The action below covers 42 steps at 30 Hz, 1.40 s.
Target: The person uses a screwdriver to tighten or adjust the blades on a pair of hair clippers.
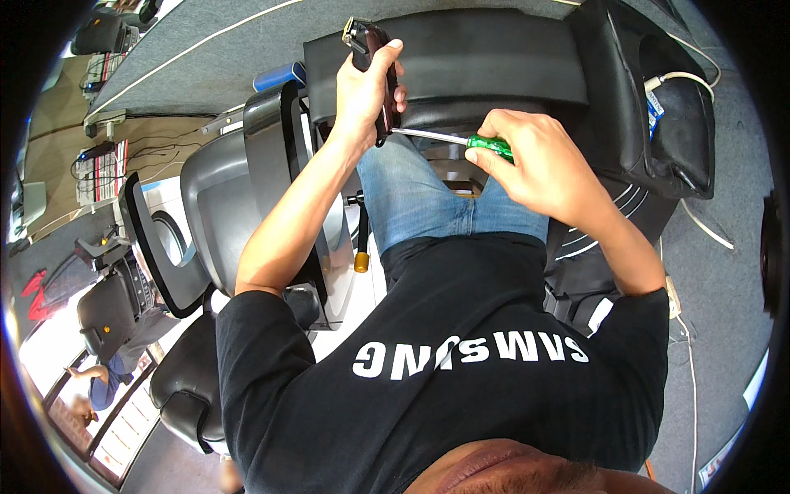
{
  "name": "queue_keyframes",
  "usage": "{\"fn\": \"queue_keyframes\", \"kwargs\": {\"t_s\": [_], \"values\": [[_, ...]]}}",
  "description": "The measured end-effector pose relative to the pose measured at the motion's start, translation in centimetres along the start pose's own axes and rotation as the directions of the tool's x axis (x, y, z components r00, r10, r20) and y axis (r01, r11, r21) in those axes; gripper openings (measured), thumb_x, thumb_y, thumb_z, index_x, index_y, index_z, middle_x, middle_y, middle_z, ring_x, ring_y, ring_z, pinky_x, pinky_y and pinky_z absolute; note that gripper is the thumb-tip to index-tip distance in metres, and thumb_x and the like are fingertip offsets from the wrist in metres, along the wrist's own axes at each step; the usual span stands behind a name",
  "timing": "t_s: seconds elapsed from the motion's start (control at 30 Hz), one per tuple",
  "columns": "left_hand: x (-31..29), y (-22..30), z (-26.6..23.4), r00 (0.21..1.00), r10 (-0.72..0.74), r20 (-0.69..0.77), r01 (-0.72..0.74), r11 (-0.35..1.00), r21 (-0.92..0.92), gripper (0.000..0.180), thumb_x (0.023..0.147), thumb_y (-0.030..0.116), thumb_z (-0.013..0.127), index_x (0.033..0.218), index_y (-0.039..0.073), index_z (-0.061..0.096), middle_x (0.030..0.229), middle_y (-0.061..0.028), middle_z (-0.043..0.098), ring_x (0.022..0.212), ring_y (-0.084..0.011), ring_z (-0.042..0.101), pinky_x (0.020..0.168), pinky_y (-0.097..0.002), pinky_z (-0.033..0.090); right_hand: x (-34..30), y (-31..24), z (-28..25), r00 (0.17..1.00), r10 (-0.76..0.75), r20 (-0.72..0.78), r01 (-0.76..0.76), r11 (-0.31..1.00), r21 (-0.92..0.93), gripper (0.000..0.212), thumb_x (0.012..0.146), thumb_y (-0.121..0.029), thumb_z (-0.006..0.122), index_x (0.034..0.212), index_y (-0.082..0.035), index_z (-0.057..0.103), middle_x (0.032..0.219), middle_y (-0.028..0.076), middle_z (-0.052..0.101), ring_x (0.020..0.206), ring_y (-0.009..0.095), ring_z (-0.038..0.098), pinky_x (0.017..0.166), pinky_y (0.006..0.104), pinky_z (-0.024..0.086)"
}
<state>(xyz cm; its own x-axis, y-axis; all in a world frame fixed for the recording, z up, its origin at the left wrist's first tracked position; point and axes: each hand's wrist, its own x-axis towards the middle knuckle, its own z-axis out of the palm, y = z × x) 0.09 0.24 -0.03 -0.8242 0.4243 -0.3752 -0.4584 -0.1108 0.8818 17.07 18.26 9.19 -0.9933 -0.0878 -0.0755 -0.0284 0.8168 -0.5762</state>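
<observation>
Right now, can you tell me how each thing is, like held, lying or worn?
Left hand: closed around the hair clipper
hair clipper: held, blade end away from the person; on or off, cannot tell
Right hand: closed around the screwdriver
screwdriver: held, tip at the clipper's near end
black T-shirt: worn
blue jeans: worn

From my distance, the right hand (547, 165) hides the butt of the green-handled screwdriver (487, 147); I can't tell whether its tip (396, 130) touches the clippers (374, 49), partly covered by the left hand (362, 97).
</observation>
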Motion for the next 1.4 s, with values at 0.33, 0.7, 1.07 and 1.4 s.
{"fn": "queue_keyframes", "kwargs": {"t_s": [0.33, 0.7, 1.07, 1.4], "values": [[-0.2, 0.0, 0.1, 0.999, 0.029, 0.029, -0.029, 0.999, 0.018, 0.032, 0.099, 0.033, 0.077, 0.1, 0.007, 0.059, 0.083, -0.004, 0.062, 0.054, -0.0123, 0.059, 0.047, -0.0293, 0.051, 0.2, 0.7, -0.4, 0.96, -0.248, -0.131, 0.23, 0.963, -0.141, 0.025, 0.093, -0.024, 0.077, 0.1, -0.003, 0.065, 0.097, 0.012, 0.066, 0.084, 0.029, 0.073, 0.069, 0.0405, 0.058], [-0.7, -0.3, 0.5, 0.998, 0.053, 0.034, -0.056, 0.996, 0.076, 0.031, 0.1, 0.031, 0.077, 0.101, 0.006, 0.057, 0.083, -0.0043, 0.062, 0.053, -0.0128, 0.059, 0.045, -0.03, 0.05, -0.1, -0.4, 0.1, 0.993, -0.09, -0.078, 0.078, 0.986, -0.145, 0.025, 0.101, -0.027, 0.071, 0.097, -0.004, 0.06, 0.081, 0.009, 0.067, 0.072, 0.029, 0.073, 0.064, 0.0412, 0.057], [0.7, 0.1, -1.6, 0.93, 0.008, 0.368, 0.18, 0.863, -0.472, 0.038, 0.109, 0.042, 0.061, 0.123, 0.006, 0.06, 0.09, -0.0044, 0.062, 0.055, -0.0101, 0.05, 0.046, -0.0262, 0.045, -1.5, 2.8, -1.1, 0.976, 0.024, 0.215, -0.159, 0.754, 0.637, 0.03, 0.107, -0.021, 0.066, 0.129, -0.001, 0.061, 0.093, 0.004, 0.069, 0.068, 0.006, 0.055, 0.058, 0.0232, 0.043], [0.8, 0.3, -2.3, 0.863, 0.073, 0.5, 0.254, 0.793, -0.554, 0.049, 0.111, 0.047, 0.051, 0.124, 0.001, 0.059, 0.087, -0.0055, 0.056, 0.054, -0.0124, 0.049, 0.046, -0.0284, 0.049, -6.0, 1.8, 1.3, 0.963, 0.254, 0.09, -0.213, 0.515, 0.83, 0.035, 0.107, -0.022, 0.069, 0.132, 0.001, 0.063, 0.077, 0.005, 0.07, 0.063, 0.005, 0.056, 0.063, 0.0225, 0.047]]}}
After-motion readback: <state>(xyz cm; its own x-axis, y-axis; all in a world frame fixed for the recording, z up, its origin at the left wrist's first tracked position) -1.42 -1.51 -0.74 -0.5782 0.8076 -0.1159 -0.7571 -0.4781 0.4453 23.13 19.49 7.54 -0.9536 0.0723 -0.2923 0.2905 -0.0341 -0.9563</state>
